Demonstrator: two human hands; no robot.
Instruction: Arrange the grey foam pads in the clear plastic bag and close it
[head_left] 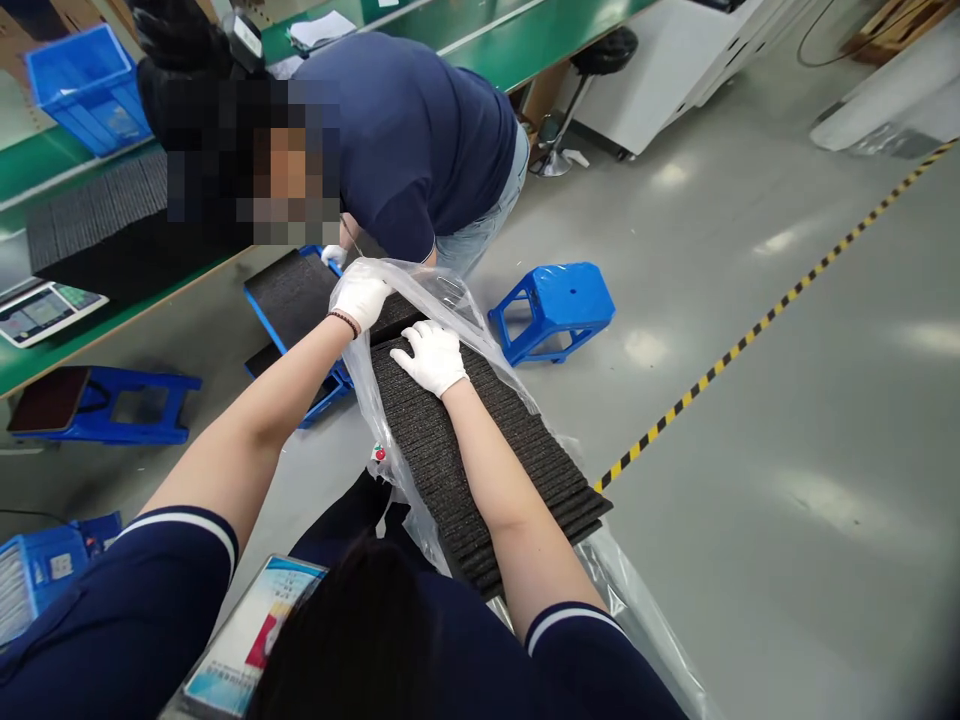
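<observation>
Dark foam sheets [517,430] stand packed in a long row inside a clear plastic bag [390,440], in front of my body. My left hand [361,294], in a white glove, is closed on the bag's edge at the far end. Spread out in its white glove, my right hand [431,357] lies flat on top of the foam sheets, just right of my left hand. The bag's plastic runs along both sides of the row and hangs down below its near end.
A person in a navy shirt [397,130] bends over just beyond the bag, a gloved hand near blue-framed trays [292,300]. A blue stool [562,300] stands to the right. A green bench [180,285] holds a blue crate [90,85] and a scale [46,308].
</observation>
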